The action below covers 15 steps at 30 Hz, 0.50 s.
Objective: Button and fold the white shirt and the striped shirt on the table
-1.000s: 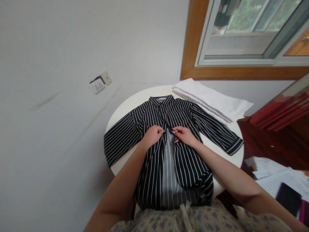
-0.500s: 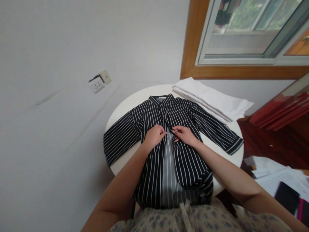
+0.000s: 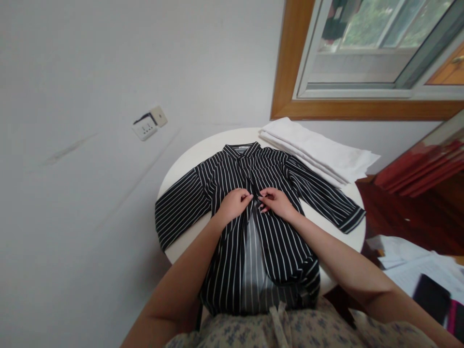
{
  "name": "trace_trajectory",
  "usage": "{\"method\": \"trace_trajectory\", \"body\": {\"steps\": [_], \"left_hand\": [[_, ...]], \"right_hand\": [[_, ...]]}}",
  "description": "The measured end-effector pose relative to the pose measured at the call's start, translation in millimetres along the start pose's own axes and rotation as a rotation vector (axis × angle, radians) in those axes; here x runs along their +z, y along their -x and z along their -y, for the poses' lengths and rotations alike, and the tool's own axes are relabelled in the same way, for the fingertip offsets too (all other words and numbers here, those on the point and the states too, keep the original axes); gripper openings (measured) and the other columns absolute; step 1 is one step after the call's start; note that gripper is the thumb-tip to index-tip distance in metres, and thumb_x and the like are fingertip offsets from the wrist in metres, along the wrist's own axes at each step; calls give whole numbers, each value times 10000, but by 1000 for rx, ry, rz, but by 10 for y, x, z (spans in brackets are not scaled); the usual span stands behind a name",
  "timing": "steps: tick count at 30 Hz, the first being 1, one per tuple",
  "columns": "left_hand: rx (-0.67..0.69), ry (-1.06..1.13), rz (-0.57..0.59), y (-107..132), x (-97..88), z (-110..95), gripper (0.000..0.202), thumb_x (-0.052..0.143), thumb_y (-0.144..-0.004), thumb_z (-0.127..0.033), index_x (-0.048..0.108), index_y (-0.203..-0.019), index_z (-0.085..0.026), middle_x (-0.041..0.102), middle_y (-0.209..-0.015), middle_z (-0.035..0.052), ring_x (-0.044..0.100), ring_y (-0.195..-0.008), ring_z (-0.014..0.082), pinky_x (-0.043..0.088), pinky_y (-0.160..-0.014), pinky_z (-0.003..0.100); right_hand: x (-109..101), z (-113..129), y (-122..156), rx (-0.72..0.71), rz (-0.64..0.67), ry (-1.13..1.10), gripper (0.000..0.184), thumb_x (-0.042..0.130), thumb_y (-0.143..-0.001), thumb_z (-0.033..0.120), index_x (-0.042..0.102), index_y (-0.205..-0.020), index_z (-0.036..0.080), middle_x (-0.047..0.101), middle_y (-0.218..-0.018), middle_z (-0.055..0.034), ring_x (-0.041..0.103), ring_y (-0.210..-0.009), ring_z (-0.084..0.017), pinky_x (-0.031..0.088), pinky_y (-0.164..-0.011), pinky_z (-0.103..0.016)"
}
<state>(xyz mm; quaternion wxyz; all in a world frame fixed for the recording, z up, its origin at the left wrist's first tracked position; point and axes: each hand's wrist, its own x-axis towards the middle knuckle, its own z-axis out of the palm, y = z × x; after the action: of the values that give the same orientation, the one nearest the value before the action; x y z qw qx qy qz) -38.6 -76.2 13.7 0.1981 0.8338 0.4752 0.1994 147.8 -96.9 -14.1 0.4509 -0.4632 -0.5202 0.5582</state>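
Note:
A black shirt with white stripes (image 3: 286, 241) lies face up on a round white table (image 3: 184, 166), collar at the far side and sleeves spread out. Its front is joined near the collar and parts lower down, where the grey inside shows. My left hand (image 3: 234, 204) pinches one front edge at mid-chest. Close beside it, my right hand (image 3: 276, 202) has the other front edge between its fingertips. The two edges almost meet between my hands. Any button or buttonhole there is too small to make out.
Folded white cloth (image 3: 315, 147) rests at the table's back right, next to a sleeve. A wall with a socket (image 3: 145, 127) is at the left, a wood-framed window (image 3: 282, 108) behind. Papers (image 3: 413, 266) and a dark phone-like object (image 3: 431, 297) lie lower right.
My left hand has shifted slightly to the right, bringing its front edge nearer the other. The gap in the shirt between my hands is narrower. My right hand has hardly moved.

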Motion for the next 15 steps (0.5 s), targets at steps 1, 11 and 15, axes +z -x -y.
{"method": "trace_trajectory", "body": {"steps": [1, 11, 15], "left_hand": [[6, 43, -14, -8, 7, -6, 246, 472, -905, -310, 628, -771, -176, 620, -772, 29, 570, -785, 165, 429, -746, 276], [-32, 165, -23, -36, 15, -37, 265, 438, -915, -298, 594, -744, -170, 613, -767, 28, 557, -763, 156, 434, -739, 274], [-37, 178, -20, -42, 28, -20, 262, 431, -917, -302, 601, -765, -172, 622, -787, 31, 558, -779, 156, 441, -753, 278]], "right_hand": [[5, 1, 7, -21, -7, 16, 313, 728, -687, 373, 590, -885, 173, 564, -821, 9, 639, -618, -114, 599, -484, -248], [26, 57, 99, -148, -61, 263, 255, 623, -787, 363, 666, -975, 196, 553, -916, -45, 599, -618, -134, 618, -532, -346], [31, 71, 115, -160, -39, 291, 239, 616, -796, 338, 677, -972, 187, 559, -931, -52, 602, -595, -128, 618, -540, -356]]}}
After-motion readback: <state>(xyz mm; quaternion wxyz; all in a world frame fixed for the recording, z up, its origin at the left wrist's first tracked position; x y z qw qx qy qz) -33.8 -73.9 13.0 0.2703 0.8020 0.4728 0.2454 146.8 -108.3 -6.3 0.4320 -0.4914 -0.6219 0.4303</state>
